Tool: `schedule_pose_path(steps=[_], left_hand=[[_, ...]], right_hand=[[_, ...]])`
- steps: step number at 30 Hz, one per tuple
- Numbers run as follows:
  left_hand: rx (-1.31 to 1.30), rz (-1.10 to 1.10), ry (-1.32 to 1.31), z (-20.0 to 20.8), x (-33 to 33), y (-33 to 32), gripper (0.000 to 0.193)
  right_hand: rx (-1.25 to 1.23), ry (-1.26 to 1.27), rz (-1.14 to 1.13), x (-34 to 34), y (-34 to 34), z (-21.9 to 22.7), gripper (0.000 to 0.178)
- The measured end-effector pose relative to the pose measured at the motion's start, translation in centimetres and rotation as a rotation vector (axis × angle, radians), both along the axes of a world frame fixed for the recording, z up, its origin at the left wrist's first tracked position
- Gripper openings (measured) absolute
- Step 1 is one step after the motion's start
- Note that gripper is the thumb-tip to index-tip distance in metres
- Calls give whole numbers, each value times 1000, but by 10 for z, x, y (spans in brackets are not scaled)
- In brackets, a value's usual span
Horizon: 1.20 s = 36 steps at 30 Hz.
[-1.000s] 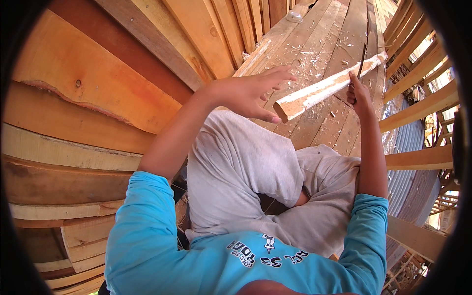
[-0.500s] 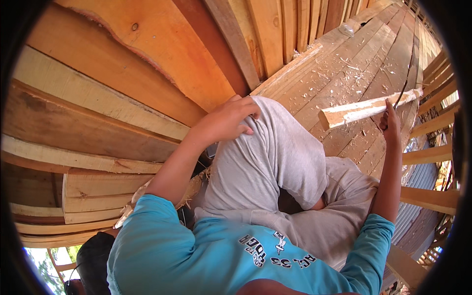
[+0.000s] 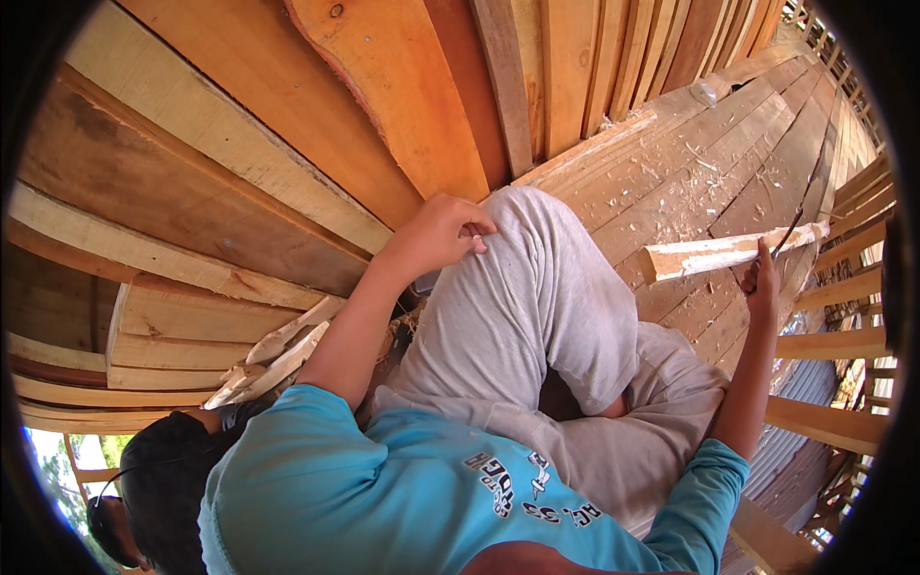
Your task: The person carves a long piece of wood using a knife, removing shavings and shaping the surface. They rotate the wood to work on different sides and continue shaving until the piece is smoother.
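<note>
My left hand [image 3: 443, 233] rests on the raised knee of my grey trousers [image 3: 537, 278]. Its fingers are curled in toward the thumb, and nothing shows in them. On the right, my right hand [image 3: 760, 276] is closed round the handle of a knife [image 3: 791, 230], its thin dark blade pointing up and away. A thick wooden stick [image 3: 709, 257] with whitish patches along its side lies on the plank floor just beyond that hand. The blade crosses over the stick near its right end; whether the two touch I cannot tell.
Wood shavings [image 3: 704, 165] litter the plank floor [image 3: 661, 216]. Upright boards [image 3: 422, 96] line the left and far side, and wooden slats [image 3: 829, 343] the right. A clear plastic item [image 3: 704, 93] lies far off. Split wood pieces [image 3: 283, 359] and another person's dark-covered head [image 3: 163, 470] are at lower left.
The fingers of my left hand, spread over the knee before, have curled in. My view has shifted slightly. My right hand still holds the knife by the stick.
</note>
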State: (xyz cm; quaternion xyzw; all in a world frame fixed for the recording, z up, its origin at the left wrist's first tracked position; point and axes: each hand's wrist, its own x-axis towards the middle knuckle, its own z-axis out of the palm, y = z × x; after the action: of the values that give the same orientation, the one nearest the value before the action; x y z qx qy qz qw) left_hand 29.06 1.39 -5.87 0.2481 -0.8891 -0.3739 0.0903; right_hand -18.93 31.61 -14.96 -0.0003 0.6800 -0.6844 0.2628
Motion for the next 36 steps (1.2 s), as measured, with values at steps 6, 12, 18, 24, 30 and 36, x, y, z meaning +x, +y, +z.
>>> schedule_pose_path(steps=[6, 12, 18, 24, 30, 36], left_hand=[[17, -107, -218, 32, 8, -6, 21], [1157, -923, 1224, 107, 95, -45, 57], [1251, -1365, 1398, 91, -14, 6, 73], [683, -597, 609, 19, -130, 68, 85], [57, -756, 469, 1, -238, 104, 97], [433, -841, 182, 25, -284, 88, 79]], right_hand=[[9, 11, 16, -3, 2, -8, 43], [49, -10, 33, -5, 4, -17, 47], [62, 21, 44, -6, 10, -16, 47], [46, 6, -35, -2, 6, -12, 45], [-287, -114, -22, 0, 6, 8, 26], [-404, -137, -78, -13, 11, 20, 32]])
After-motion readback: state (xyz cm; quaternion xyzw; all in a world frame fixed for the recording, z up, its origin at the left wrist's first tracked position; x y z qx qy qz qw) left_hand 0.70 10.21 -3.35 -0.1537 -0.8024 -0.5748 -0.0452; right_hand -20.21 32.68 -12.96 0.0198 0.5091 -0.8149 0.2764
